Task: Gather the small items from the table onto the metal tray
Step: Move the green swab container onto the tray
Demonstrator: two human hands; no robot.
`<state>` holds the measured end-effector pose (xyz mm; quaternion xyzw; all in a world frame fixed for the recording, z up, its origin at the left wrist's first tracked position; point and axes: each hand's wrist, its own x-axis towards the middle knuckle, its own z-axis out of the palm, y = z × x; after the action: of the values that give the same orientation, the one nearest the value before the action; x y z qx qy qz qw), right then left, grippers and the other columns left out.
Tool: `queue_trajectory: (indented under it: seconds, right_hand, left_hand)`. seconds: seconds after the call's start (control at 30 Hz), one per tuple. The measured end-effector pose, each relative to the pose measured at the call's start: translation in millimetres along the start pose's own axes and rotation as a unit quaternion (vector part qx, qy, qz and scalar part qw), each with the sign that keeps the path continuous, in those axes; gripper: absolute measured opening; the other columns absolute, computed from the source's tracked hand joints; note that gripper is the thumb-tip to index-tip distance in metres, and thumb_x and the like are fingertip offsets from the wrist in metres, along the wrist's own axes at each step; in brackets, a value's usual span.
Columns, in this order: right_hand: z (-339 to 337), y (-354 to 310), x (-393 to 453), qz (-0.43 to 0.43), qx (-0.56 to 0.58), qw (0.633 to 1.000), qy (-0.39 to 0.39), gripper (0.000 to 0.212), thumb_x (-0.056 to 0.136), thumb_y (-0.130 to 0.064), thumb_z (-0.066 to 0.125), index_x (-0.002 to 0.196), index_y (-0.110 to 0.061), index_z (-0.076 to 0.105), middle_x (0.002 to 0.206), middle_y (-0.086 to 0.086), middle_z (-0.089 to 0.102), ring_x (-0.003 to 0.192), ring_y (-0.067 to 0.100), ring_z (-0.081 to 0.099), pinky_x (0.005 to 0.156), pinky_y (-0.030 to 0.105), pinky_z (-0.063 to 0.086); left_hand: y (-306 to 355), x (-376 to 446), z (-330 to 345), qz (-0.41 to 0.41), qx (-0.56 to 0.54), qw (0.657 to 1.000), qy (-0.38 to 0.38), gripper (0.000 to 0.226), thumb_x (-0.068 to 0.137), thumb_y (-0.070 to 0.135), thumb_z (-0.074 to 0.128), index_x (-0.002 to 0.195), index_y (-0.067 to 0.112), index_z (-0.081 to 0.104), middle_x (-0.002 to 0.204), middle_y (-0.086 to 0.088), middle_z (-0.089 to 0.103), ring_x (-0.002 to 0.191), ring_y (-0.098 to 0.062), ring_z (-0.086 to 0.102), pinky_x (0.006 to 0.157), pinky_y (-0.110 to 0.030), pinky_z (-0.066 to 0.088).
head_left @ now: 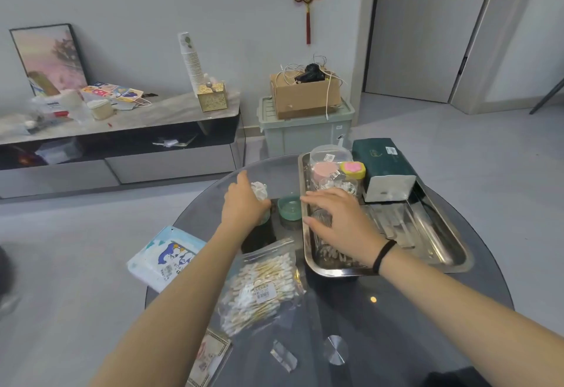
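The metal tray [439,243] lies at the right of the round glass table [381,319]. It holds a green tissue pack [386,166], a clear tub with a pink puff [328,162], a yellow-lidded jar [353,170] and a clear container of cotton swabs [325,250]. My right hand [338,221] rests, fingers spread, on that clear container at the tray's left side. My left hand [244,203] reaches left of the tray and closes on a small green cup with a crumpled white tissue [259,189]. A small green dish [290,207] sits between my hands.
A bag of cotton swabs [262,287] lies near the table's front, a blue-and-white tissue packet [166,257] at its left edge, and a patterned card [209,356] at the front. A low TV cabinet [122,142] and a storage bin with a cardboard box [305,118] stand behind.
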<state>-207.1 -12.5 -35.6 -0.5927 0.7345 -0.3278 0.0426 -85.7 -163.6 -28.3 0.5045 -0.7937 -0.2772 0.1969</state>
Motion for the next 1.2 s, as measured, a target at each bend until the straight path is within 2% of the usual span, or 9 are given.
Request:
queue_trajectory:
  seconds: [0.13,0.23,0.33,0.5,0.63,0.83,0.9,1.0,1.2]
  right_hand:
    - [-5.8,-4.2,1.3,0.034,0.103,0.994,-0.002,0.069,0.078,-0.04,0.068,0.139,-0.025,0.038,0.139,-0.003,0.048,0.127,0.012,0.043,0.102,0.026,0.034]
    - [-10.5,-9.1,1.8,0.061,0.202,0.977,-0.016,0.09,0.065,-0.042,0.078,0.141,-0.027,0.031,0.141,-0.013,0.043,0.126,0.003,0.043,0.099,0.014,0.035]
    - [-15.7,-11.5,-1.0,0.068,0.268,0.961,-0.015,0.084,0.06,-0.039,0.081,0.132,-0.038,0.037,0.125,-0.029,0.049,0.112,-0.014,0.048,0.084,-0.001,0.037]
    - [-23.5,-5.7,-4.9,0.09,0.256,0.962,0.039,0.065,0.062,-0.035,0.082,0.119,-0.037,0.051,0.112,-0.019,0.062,0.105,-0.004,0.057,0.085,0.013,0.044]
    - [-27.5,-2.2,-6.0,0.095,0.205,0.971,0.079,0.07,0.063,-0.039,0.08,0.124,-0.032,0.049,0.111,-0.017,0.059,0.101,-0.002,0.055,0.075,0.005,0.039]
    - [-22.8,5.9,-5.3,0.121,0.155,0.976,0.097,0.076,0.063,-0.041,0.08,0.128,-0.023,0.045,0.11,-0.014,0.054,0.099,0.003,0.051,0.071,0.004,0.035]
    - [-22.3,9.0,-3.6,0.133,0.162,0.972,0.111,0.072,0.065,-0.039,0.079,0.127,-0.023,0.045,0.111,-0.013,0.055,0.099,0.004,0.051,0.071,0.006,0.036]
    - [-23.1,12.3,-1.3,0.151,0.185,0.964,0.117,0.07,0.066,-0.039,0.078,0.126,-0.022,0.046,0.118,-0.007,0.059,0.103,0.009,0.054,0.085,0.021,0.043]
    - [-22.7,12.8,-0.8,0.16,0.189,0.963,0.103,0.07,0.067,-0.04,0.078,0.127,-0.022,0.046,0.121,-0.005,0.059,0.105,0.009,0.054,0.089,0.026,0.045]
  left_hand:
    - [21.8,-16.8,-23.4,0.102,-0.06,0.992,0.039,0.089,0.068,0.03,0.072,0.144,0.025,0.026,0.121,-0.004,0.054,0.104,-0.024,0.056,0.083,-0.038,0.051]
    - [42.4,-33.5,-36.5,0.145,-0.118,0.982,-0.025,0.098,0.062,0.036,0.081,0.143,0.031,0.026,0.111,0.007,0.052,0.098,-0.015,0.057,0.084,-0.033,0.051]
    - [54.3,-44.9,-40.3,0.158,-0.163,0.969,-0.102,0.103,0.059,0.034,0.085,0.144,0.03,0.027,0.119,0.001,0.058,0.105,-0.017,0.061,0.096,-0.039,0.049]
    - [56.5,-42.3,-42.4,0.138,-0.225,0.947,-0.183,0.076,0.069,0.044,0.077,0.136,0.031,0.043,0.121,0.007,0.061,0.105,-0.009,0.062,0.092,-0.03,0.05]
    - [46.8,-24.2,-31.8,0.095,-0.229,0.948,-0.199,0.038,0.084,0.047,0.061,0.118,0.029,0.058,0.12,0.006,0.063,0.105,-0.007,0.061,0.092,-0.028,0.046]
    - [22.1,3.1,1.1,0.012,-0.279,0.942,-0.186,0.037,0.087,0.037,0.061,0.122,0.024,0.058,0.13,-0.003,0.059,0.113,-0.017,0.058,0.088,-0.029,0.042]
    - [12.9,11.9,13.9,0.015,-0.212,0.964,-0.162,0.043,0.088,0.025,0.062,0.13,0.022,0.053,0.137,-0.005,0.054,0.121,-0.021,0.053,0.089,-0.027,0.043]
    - [1.5,19.5,30.3,0.019,-0.095,0.976,-0.194,0.066,0.083,0.013,0.067,0.142,0.021,0.039,0.147,-0.008,0.042,0.134,-0.025,0.041,0.107,-0.037,0.037]
    - [-9.5,28.1,46.9,0.034,-0.084,0.977,-0.195,0.074,0.077,0.016,0.073,0.142,0.02,0.038,0.147,-0.004,0.043,0.132,-0.024,0.043,0.107,-0.038,0.035]
